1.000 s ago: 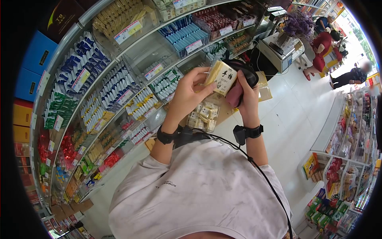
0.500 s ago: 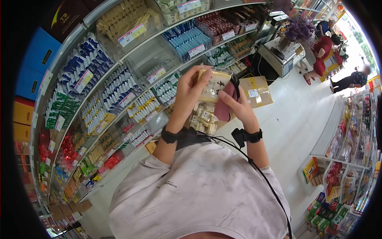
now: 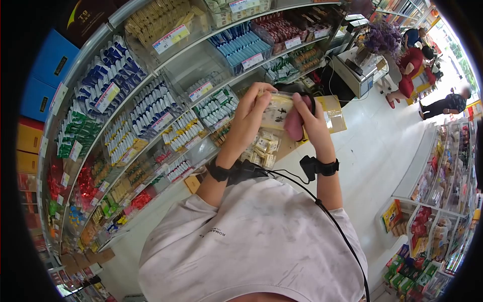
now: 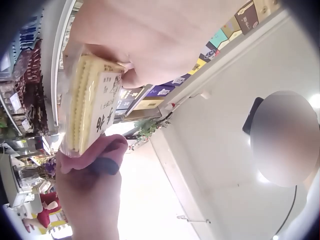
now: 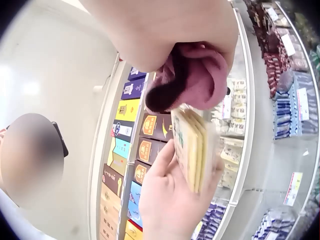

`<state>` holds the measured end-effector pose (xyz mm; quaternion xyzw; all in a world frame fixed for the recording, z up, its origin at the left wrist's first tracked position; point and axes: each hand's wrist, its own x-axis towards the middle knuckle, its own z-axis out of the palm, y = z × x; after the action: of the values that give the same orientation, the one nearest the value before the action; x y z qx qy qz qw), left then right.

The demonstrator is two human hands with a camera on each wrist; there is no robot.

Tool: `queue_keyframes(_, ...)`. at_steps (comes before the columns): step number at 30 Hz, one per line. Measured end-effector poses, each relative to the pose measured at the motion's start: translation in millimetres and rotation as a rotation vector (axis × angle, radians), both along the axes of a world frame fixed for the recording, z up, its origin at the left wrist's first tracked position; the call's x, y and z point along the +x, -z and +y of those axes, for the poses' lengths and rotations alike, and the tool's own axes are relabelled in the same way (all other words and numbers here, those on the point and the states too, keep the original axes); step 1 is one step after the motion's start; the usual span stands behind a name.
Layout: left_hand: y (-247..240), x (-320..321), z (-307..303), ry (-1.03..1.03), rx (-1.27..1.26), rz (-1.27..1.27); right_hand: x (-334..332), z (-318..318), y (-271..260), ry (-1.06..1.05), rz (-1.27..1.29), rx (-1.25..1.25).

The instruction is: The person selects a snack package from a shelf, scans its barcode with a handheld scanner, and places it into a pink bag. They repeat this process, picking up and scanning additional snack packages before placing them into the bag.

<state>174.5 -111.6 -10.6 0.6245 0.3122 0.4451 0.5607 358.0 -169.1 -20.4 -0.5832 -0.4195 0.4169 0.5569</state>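
My left hand (image 3: 250, 117) grips a clear-wrapped packet (image 3: 274, 111) of pale yellow, wavy-edged slabs, thumb along its near side. In the left wrist view the packet (image 4: 95, 105) shows a white label with black characters. My right hand (image 3: 317, 128) holds a folded pink and black cloth (image 3: 293, 126), the thumb over it. The cloth lies at the packet's right end, overlapping it in the head view. In the right wrist view the cloth (image 5: 207, 75) bunches out of the right fist, above the packet (image 5: 192, 150).
Below the hands sits a clear container (image 3: 262, 147) of small wrapped pieces, beside an open cardboard box (image 3: 332, 113). Curved shelves (image 3: 183, 70) with bins of wrapped snacks run along the left. A counter with a machine (image 3: 354, 70) stands ahead; people are at the far right.
The packet has swung from facing up toward the camera to a flatter tilt, its label now glare-washed. The right hand with the cloth has shifted across the packet's right end.
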Motion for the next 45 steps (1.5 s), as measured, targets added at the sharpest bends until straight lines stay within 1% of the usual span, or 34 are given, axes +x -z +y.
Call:
queue_keyframes(1, 1, 2, 1, -0.017, 0.007, -0.002, -8, 2, 4, 0.115, 0.009, -0.036)
queue_keyframes(4, 3, 5, -1, -0.07, -0.016, -0.047, -4, 7, 11, -0.074, 0.057, 0.146)
queue_keyframes(7, 8, 5, 0, -0.136, -0.033, -0.07, -17, 7, 7, 0.009, 0.076, 0.251)
queue_keyframes(10, 6, 6, -1, -0.159, -0.077, -0.103, -20, 4, 8, 0.028, 0.062, 0.287)
queue_keyframes(13, 4, 8, -2, -0.176, -0.052, -0.131, -19, 7, 17, 0.06, 0.1, 0.252)
queue_keyframes(16, 7, 3, 3, -0.119, -0.083, -0.089, -21, 12, 18, 0.244, 0.267, 0.245)
queue_keyframes(19, 1, -6, 7, -0.085, 0.014, 0.174, -11, 19, 14, 0.358, 0.187, 0.317)
queue_keyframes(21, 11, -1, 10, -0.093, 0.208, 0.2, -5, 15, 22, 0.309, -0.114, 0.315)
queue_keyframes(22, 14, 2, 11, -0.093, 0.305, 0.212, -11, 8, 8, 0.138, -0.093, 0.196)
queue_keyframes(24, 13, 7, 8, -0.181, 0.435, 0.307, -20, -3, -23, -0.199, -0.051, -0.042)
queue_keyframes(25, 12, 9, 8, -0.229, 0.502, 0.352, -20, -1, -16, -0.308, 0.027, 0.014)
queue_keyframes(28, 18, 3, 15, -0.212, 0.362, 0.308, -17, -2, 4, -0.306, 0.223, 0.094)
queue_keyframes(29, 18, 1, 16, -0.202, 0.383, 0.334, -16, -1, 9, -0.346, 0.137, 0.155)
queue_keyframes(31, 20, -2, 17, -0.173, 0.427, 0.388, -12, 5, 18, -0.302, 0.001, 0.049)
queue_keyframes(32, 19, -3, 16, -0.138, 0.381, 0.408, -11, 8, 20, -0.276, -0.067, -0.005)
queue_keyframes(33, 15, -4, 15, -0.102, 0.335, 0.425, -15, 10, 16, -0.253, 0.026, 0.04)
queue_keyframes(34, 13, -4, 15, -0.067, 0.292, 0.442, -15, 11, 18, -0.231, 0.024, 0.073)
queue_keyframes(36, 18, -5, 17, 0.019, 0.208, 0.313, -15, 13, 26, -0.189, 0.02, 0.142)
queue_keyframes(37, 20, -7, 17, 0.062, 0.164, 0.25, -15, 13, 26, -0.175, 0.058, 0.145)
queue_keyframes(40, 13, -12, 15, 0.097, 0.302, 0.235, -14, 14, 27, -0.142, 0.163, 0.147)
queue_keyframes(42, 10, -14, 16, 0.118, 0.295, 0.282, -10, 18, 34, -0.131, 0.213, 0.135)
queue_keyframes(45, 4, -13, 17, 0.144, 0.256, 0.324, -13, 18, 37, -0.064, 0.133, 0.164)
